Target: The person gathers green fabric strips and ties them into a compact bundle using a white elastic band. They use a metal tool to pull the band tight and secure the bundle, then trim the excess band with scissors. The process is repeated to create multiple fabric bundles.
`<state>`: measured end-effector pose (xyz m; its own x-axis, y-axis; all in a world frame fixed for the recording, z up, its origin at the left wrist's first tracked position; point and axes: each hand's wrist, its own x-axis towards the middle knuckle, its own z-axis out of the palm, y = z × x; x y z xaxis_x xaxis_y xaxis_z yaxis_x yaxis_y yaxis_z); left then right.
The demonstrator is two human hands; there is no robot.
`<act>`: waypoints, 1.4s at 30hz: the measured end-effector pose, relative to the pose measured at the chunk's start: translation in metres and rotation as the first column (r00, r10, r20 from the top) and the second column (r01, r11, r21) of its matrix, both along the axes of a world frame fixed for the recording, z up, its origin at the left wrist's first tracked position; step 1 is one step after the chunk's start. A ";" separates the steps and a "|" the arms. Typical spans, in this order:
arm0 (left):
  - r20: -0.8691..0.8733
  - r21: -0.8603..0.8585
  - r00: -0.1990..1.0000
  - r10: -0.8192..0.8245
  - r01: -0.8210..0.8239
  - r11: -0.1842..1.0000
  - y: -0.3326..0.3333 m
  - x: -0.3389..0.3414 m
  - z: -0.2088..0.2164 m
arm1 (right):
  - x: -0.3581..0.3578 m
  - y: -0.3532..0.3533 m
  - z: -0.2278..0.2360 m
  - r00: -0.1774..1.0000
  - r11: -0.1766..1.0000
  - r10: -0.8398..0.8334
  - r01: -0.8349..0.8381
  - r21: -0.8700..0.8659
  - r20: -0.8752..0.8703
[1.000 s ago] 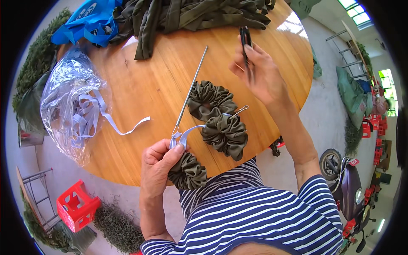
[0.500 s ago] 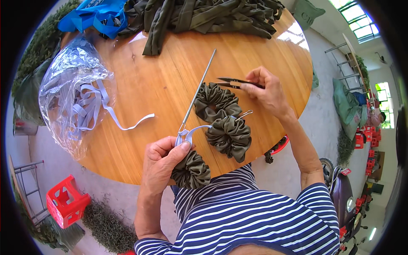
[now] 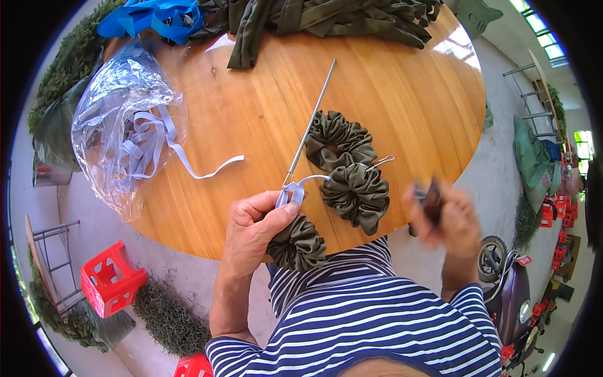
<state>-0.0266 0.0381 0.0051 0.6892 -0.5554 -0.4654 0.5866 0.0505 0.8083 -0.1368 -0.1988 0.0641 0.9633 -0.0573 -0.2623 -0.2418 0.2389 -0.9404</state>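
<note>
My left hand [image 3: 251, 229] pinches a pale lilac elastic band [image 3: 293, 193] between thumb and fingers at the table's near edge. Beneath that grip hangs a gathered dark olive scrunchie [image 3: 300, 246]. A long thin metal rod [image 3: 316, 113] slants away from the pinched elastic, over the table. The elastic runs right into a second scrunchie [image 3: 356, 200], where a small wire loop [image 3: 383, 161] sticks out. Just behind it lies a third scrunchie [image 3: 339, 139]. Smeared by motion, my right hand [image 3: 460, 220] is closed around dark thread snips [image 3: 432, 201], off the table's right edge.
A clear plastic bag [image 3: 119, 100] of lilac elastic lies at the table's left, one strip trailing out. Olive fabric strips [image 3: 333, 22] and a blue bag [image 3: 151, 19] sit at the far edge. A red stool [image 3: 112, 279] stands left, a motorbike [image 3: 512, 289] right.
My right hand has pulled back from beside the far scrunchie, toward me and to the right, with the snips. My left hand keeps its pinch; the whole view has shifted slightly.
</note>
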 end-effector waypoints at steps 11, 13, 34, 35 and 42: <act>-0.171 -0.150 0.984 -0.046 0.020 0.988 0.001 0.007 0.006 | 0.014 0.042 -0.031 0.901 0.945 0.324 -0.294 0.144 -0.288; -0.227 -0.181 0.971 -0.078 0.037 0.983 0.001 0.008 0.009 | 0.018 0.039 -0.031 0.869 0.949 0.313 -0.306 0.081 -0.382; -0.219 -0.158 0.968 -0.126 0.092 0.983 -0.008 0.004 0.008 | 0.034 0.049 -0.038 0.902 0.947 0.319 -0.292 0.133 -0.289; -0.215 -0.159 0.967 -0.139 0.105 0.982 -0.008 0.005 0.008 | 0.035 0.050 -0.039 0.904 0.947 0.318 -0.290 0.138 -0.285; -0.218 -0.162 0.964 -0.155 0.121 0.979 -0.005 0.005 0.009 | 0.033 0.054 -0.044 0.914 0.955 0.291 -0.258 0.148 -0.283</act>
